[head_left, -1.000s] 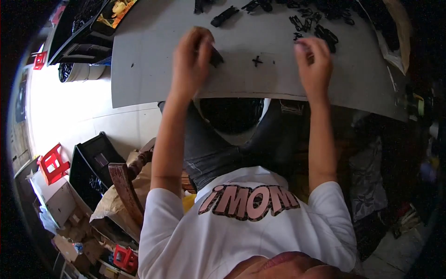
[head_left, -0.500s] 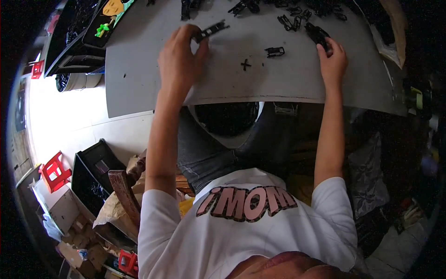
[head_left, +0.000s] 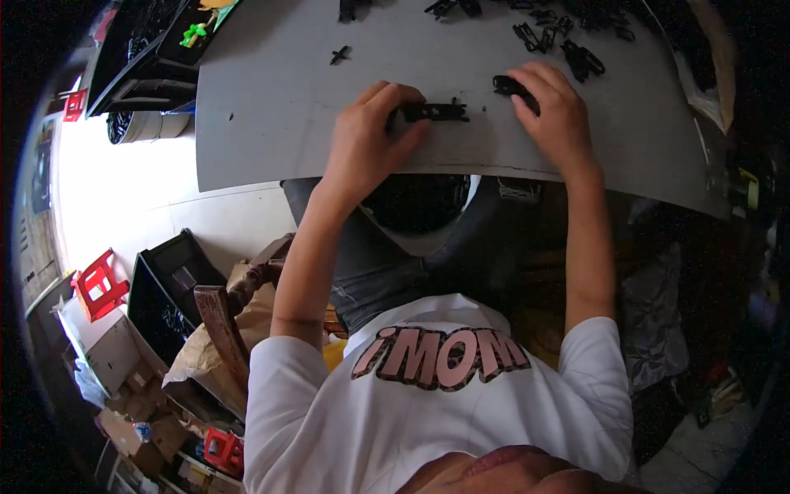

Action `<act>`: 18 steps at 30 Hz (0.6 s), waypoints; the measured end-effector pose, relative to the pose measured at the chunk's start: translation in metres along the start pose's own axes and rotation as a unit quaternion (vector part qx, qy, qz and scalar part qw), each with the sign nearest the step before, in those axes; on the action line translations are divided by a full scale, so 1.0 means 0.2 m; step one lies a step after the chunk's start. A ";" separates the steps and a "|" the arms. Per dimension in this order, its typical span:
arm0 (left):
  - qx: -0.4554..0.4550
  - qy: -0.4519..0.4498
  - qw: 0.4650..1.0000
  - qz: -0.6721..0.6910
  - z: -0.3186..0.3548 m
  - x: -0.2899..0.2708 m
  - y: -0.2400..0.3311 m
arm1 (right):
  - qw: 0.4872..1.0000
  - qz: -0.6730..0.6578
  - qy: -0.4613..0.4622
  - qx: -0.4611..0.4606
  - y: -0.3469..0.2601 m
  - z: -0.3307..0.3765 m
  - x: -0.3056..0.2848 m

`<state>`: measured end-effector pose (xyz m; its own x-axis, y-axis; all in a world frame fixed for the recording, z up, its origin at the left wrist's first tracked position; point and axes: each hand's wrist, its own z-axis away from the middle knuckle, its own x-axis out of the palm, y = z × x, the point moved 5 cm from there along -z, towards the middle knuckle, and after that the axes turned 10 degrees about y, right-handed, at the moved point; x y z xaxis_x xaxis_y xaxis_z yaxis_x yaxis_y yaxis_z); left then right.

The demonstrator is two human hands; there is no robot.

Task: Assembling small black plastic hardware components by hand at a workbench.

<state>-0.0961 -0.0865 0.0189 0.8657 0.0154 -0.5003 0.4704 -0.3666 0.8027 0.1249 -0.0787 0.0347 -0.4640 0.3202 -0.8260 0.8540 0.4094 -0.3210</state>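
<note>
Left hand on grey board, fingertips pinching long black part at its left end, right hand fingers curled over a small black piece, more black parts scattered beyond.

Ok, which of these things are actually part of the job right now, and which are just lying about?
In hand:
left hand on a long black part
right hand on a black piece
grey board

Lying about:
small black cross piece
pile of black parts
red stool
cardboard boxes
</note>
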 end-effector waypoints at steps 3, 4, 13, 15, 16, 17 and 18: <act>0.000 -0.009 1.000 0.023 -0.01 0.01 0.00 | 0.999 -0.016 -0.034 0.030 -0.02 -0.01 0.03; 0.000 -0.008 1.000 0.021 -0.01 0.01 0.00 | 0.997 -0.030 -0.051 0.039 -0.03 -0.01 0.05; -0.065 0.011 0.994 0.087 0.00 0.06 0.00 | 0.992 -0.119 -0.039 0.011 -0.30 0.00 0.05; -0.064 -0.012 0.996 0.068 0.00 0.08 0.01 | 0.991 -0.123 -0.052 0.023 -0.32 0.01 0.06; -0.064 -0.012 0.996 0.068 0.00 0.08 0.03 | 0.995 -0.093 -0.025 -0.006 -0.35 0.01 0.07; -0.099 -0.015 0.994 0.052 0.00 0.08 0.04 | 0.997 -0.061 0.003 -0.035 -0.37 0.02 0.06; -0.134 -0.020 0.990 0.035 0.00 0.09 0.03 | 0.998 -0.060 0.003 -0.035 -0.38 0.02 0.06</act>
<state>-0.0778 -0.0882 0.0155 0.8932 -0.0397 -0.4480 0.4421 -0.1054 0.8908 0.0551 -0.1099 0.0470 -0.5633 0.2700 -0.7809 0.7740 0.5032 -0.3844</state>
